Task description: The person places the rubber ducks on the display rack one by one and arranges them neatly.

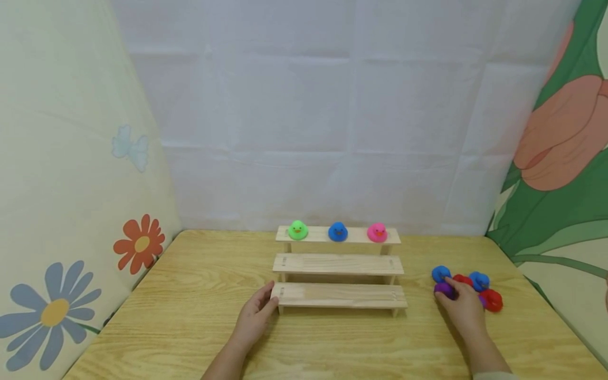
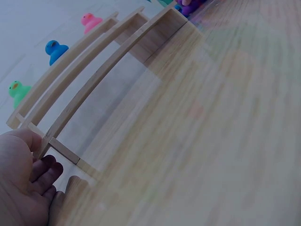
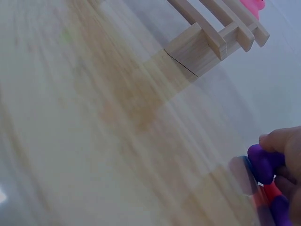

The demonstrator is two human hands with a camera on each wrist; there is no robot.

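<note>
A three-step wooden stand [image 1: 339,264] sits mid-table. Green [image 1: 297,230], blue [image 1: 338,231] and pink [image 1: 378,232] rubber ducks stand spaced along its top step. My left hand [image 1: 255,318] holds the left end of the lowest step; in the left wrist view this hand [image 2: 21,176] has its thumb against the board's end and its fingers bent below. On the right, my right hand [image 1: 463,309] pinches a purple rubber duck [image 1: 444,290] between thumb and fingers. The right wrist view shows the purple duck [image 3: 263,162] at the fingertips, partly covered by the hand [image 3: 289,160].
Around the right hand lie a blue duck [image 1: 440,273], another blue duck [image 1: 480,281], a red duck [image 1: 492,301] and others partly hidden. The wooden table [image 1: 199,295] meets a white cloth [image 1: 309,116] behind, with printed cloths on both sides.
</note>
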